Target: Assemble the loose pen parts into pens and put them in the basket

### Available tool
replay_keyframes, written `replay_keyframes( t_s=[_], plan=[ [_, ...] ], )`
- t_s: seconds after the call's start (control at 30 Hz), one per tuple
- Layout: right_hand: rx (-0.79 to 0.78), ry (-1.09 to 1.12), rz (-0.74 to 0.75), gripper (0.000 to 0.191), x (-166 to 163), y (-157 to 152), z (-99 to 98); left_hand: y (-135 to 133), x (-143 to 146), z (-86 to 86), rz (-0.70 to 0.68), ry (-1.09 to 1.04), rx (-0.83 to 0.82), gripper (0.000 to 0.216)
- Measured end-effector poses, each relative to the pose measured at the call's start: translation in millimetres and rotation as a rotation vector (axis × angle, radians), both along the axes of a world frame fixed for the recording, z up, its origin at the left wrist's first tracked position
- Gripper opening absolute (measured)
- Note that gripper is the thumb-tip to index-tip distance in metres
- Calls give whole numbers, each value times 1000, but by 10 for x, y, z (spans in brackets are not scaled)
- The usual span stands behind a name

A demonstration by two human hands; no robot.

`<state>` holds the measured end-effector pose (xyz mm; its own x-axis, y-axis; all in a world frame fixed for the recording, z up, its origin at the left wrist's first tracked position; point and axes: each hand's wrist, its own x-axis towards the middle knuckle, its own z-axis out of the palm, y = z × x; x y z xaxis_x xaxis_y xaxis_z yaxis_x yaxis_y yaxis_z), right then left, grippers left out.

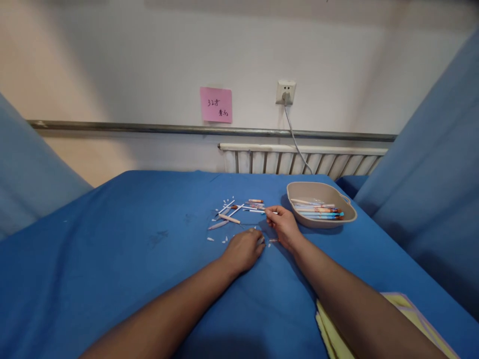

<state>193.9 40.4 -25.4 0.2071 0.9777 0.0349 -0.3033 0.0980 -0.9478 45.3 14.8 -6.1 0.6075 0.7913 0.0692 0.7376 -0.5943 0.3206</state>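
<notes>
Both my forearms reach out over a blue cloth-covered table [112,249]. My left hand [245,249] lies knuckles up on the cloth with its fingers curled down, pinching a small white piece. My right hand [283,223] is closed in a pinch on a thin white pen part [270,213]. Just beyond both hands lies a scatter of loose pen parts [235,212]: thin white tubes, an orange barrel and small white bits. A beige oval tray [325,189] to the right of my right hand holds several assembled pens [322,212].
A yellow cloth or pad [407,309] lies at the table's near right edge. Blue fabric rises on both sides. Behind the table are a white radiator [299,159], a wall socket with a cable [285,92] and a pink note [216,104].
</notes>
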Motion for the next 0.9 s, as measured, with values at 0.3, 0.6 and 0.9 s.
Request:
replay_keyframes(
  t_s=[0.3, 0.6, 0.9],
  plan=[
    [-23, 322, 137, 29, 27, -69, 145, 55, -219, 40, 41, -367, -106, 17],
    [-3, 207, 114, 32, -190, -183, 176, 67, -620, 113, 271, -915, -654, 33],
    [47, 164, 34, 31, -228, -213, 143, 173, -603, 73, 301, -1014, -748, 33]
  ],
)
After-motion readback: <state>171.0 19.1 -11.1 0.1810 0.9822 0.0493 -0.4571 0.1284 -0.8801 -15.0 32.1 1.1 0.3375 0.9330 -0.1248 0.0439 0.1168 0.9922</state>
